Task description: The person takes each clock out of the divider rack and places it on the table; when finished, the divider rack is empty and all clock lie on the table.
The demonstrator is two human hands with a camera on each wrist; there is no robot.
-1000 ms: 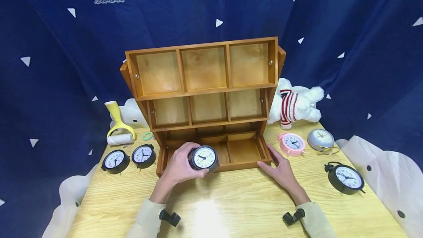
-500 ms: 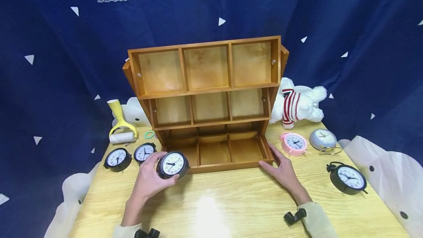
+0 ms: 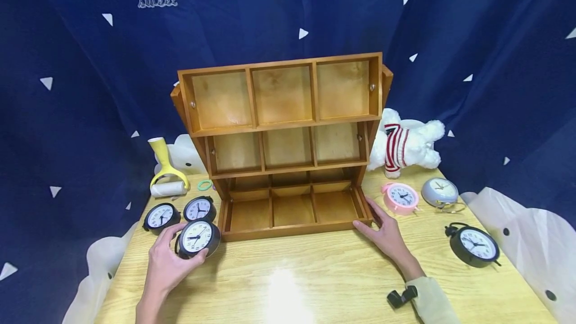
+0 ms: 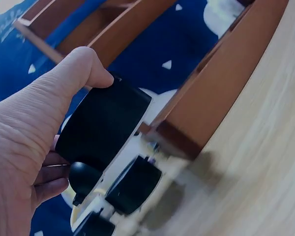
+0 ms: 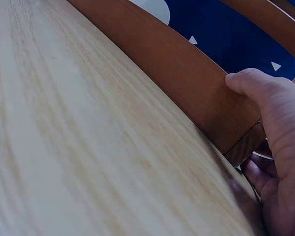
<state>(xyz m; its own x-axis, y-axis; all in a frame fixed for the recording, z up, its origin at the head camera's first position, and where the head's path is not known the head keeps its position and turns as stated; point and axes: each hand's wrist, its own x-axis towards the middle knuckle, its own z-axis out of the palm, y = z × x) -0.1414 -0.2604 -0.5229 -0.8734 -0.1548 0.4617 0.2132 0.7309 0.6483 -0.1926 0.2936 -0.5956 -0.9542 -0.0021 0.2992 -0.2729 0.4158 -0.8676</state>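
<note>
My left hand (image 3: 168, 259) grips a black round alarm clock (image 3: 196, 238) by its sides, thumb at the lower front edge and fingers behind. Its white dial faces up toward the head camera; the left wrist view shows its dark rim (image 4: 103, 125) above the table. Two more black alarm clocks, one at the far left (image 3: 161, 217) and one just behind the held clock (image 3: 199, 209), lie on the table. My right hand (image 3: 381, 229) holds the front right corner of a three-tier wooden storage box (image 3: 294, 230), thumb on the front board and fingers along the side.
A yellow lint roller (image 3: 168, 189) and a green ring (image 3: 204, 185) are at the back left. On the right are a pink alarm clock (image 3: 400, 198), a grey one (image 3: 440, 191), a black one (image 3: 474, 246) and a white plush toy (image 3: 409, 146). A blue curtain hangs behind.
My left hand has carried the black alarm clock leftward, from in front of the box's lower tier to beside the black clocks on the left. The right hand has stayed at the box corner.
</note>
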